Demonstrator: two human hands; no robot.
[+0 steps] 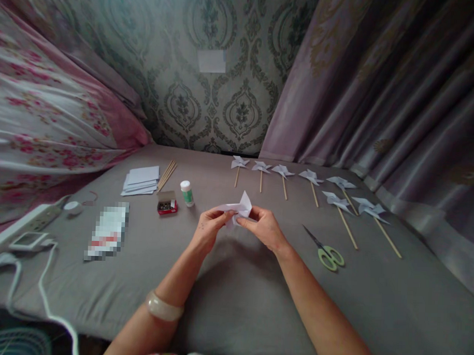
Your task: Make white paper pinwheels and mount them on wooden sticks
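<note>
Between my two hands, above the middle of the grey cloth, is a folded white paper pinwheel (pixel 244 204) with one blade pointing up. My left hand (pixel 211 226) pinches its left side, thumb on top near the centre. My right hand (pixel 264 226) grips the right side, its thumb pressed close to the other thumb. No stick shows on this pinwheel, and its underside is hidden by my fingers. Just left of my hands are a glue stick (pixel 187 194) standing upright and a small open red box (pixel 167 206) of dark metal pins or tacks.
Several finished pinwheels on sticks (pixel 309 177) lie along the back right. Green-handled scissors (pixel 327 256) rest to the right. At left are stacked white paper (pixel 141 180), wooden sticks (pixel 167 176), a blurred packet (pixel 107 230) and a power strip (pixel 29 222) with white cables.
</note>
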